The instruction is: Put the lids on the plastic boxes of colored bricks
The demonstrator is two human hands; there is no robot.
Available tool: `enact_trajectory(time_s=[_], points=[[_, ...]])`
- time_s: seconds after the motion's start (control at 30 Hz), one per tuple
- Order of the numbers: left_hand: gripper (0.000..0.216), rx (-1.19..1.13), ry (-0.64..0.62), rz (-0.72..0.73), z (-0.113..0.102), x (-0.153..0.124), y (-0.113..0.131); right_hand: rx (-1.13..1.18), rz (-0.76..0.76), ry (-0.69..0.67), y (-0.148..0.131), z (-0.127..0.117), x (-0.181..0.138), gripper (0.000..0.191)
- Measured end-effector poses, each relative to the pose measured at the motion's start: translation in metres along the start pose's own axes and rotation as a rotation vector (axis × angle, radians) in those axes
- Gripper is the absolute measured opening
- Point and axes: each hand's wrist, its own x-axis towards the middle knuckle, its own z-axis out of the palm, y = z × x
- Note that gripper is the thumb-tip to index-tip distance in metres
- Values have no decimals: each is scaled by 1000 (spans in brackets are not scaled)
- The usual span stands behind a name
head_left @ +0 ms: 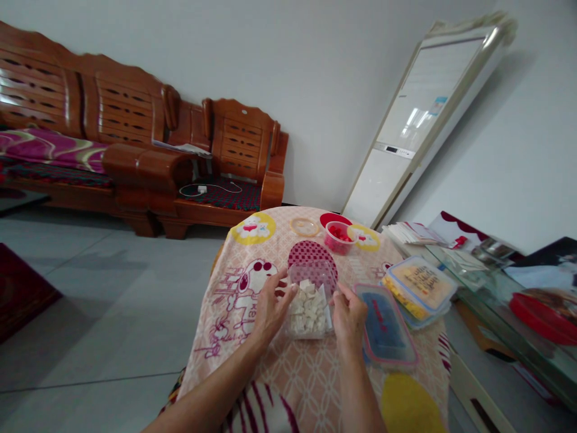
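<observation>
A clear plastic box [311,332] full of small white pieces [308,308] stands on the cloth-covered table, between my two hands. At its far side a clear flap, apparently the raised lid [312,272], shows the cloth through it. My left hand [271,305] grips the box's left edge, thumb and fingers curved around the far left corner. On the opposite side my right hand [349,310] pinches the right edge; its fingertips are partly hidden. Just right of that hand lies a blue-filled box with a pink-rimmed lid [388,328].
Farther back are a round tub of red pieces [338,237] and a clear round lid [304,227]. A blue-rimmed box with yellow pieces [419,285] sits at the table's right. Beyond it stands a glass table [509,307] with papers and a red tray [543,317].
</observation>
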Motion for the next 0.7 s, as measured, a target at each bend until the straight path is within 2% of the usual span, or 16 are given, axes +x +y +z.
enact_trajectory(time_s=[0.13,0.27,0.5,0.7], points=[[51,-41,-10,-23,1,0,-1,-203,-55,15,-6,-2,-6,51],[50,-77,-4,-56,-2,0,2,-364,-83,-40,-8,-7,-11,42],[49,-83,-12,-96,-2,3,12,-501,-127,-156,-12,-12,-9,28],[46,-60,-42,-85,-2,2,16,-558,-136,-174,-12,-13,-11,26]])
